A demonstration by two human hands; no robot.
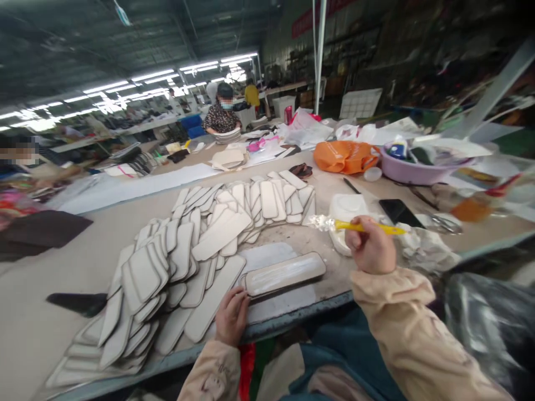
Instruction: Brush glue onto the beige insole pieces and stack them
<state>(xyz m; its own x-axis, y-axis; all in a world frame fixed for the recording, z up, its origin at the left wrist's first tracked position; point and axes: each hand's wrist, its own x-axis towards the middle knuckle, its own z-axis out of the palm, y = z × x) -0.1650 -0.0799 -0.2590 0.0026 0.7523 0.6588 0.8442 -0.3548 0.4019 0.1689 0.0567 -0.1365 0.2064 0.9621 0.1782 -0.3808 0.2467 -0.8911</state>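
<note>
My right hand is closed around a yellow-handled brush, whose whitish bristles point left over the table beside a white plastic container. At the left end of a long rounded panel rests my left hand, its fingers bent together against the panel's edge. The panel lies near the table's front edge and has shiny white streaks on its top. Left of and behind it spreads a curved heap of overlapping pale panels with dark edges.
On the right lie a black phone, crumpled white cloth and a purple basin. An orange bag sits farther back. A dark piece lies at left. Across the table a masked person holds stacked pieces.
</note>
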